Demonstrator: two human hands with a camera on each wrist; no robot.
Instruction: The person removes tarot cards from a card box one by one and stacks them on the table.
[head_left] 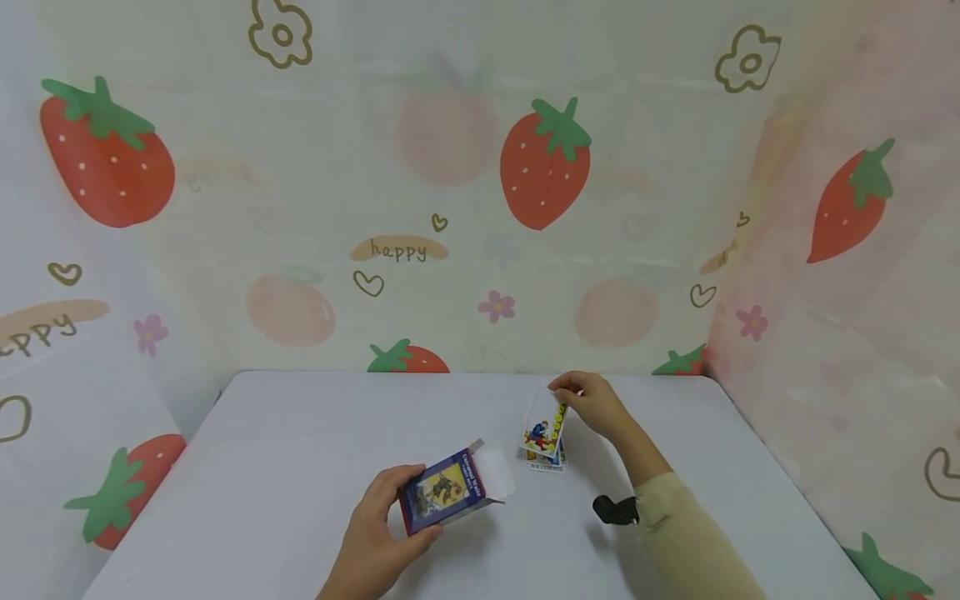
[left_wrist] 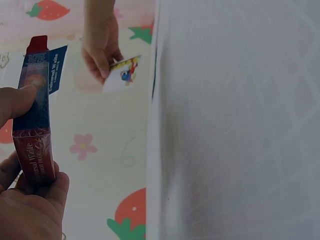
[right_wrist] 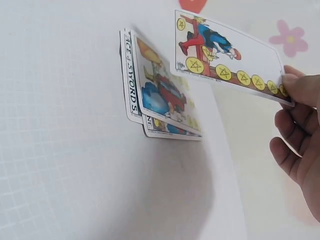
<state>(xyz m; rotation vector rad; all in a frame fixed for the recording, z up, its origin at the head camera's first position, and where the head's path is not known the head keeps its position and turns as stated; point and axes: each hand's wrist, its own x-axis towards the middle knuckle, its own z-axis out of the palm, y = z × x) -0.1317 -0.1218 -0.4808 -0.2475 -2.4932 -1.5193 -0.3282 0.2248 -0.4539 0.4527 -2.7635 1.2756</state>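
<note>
My left hand [head_left: 375, 525] grips a blue and red tarot card box [head_left: 442, 493] by its side edges, thumb on one side and fingers on the other. The box is tilted, its end flap [head_left: 492, 473] standing out toward the right. My right hand [head_left: 597, 407] pinches one tarot card [right_wrist: 227, 57] at its corner between thumb and fingers; yellow pentacle discs and a seated figure show on its face. Below this card a small pile of tarot cards [right_wrist: 167, 95] lies face up and uneven on the table, with "Ace of Swords" readable on one edge.
The white table [head_left: 300, 442] reaches back to a fabric wall [head_left: 465, 192] printed with strawberries, flowers and hearts. Similar fabric hangs at the left and right sides. A black device [head_left: 615, 510] sticks out from the right wrist beside the beige sleeve [head_left: 682, 533].
</note>
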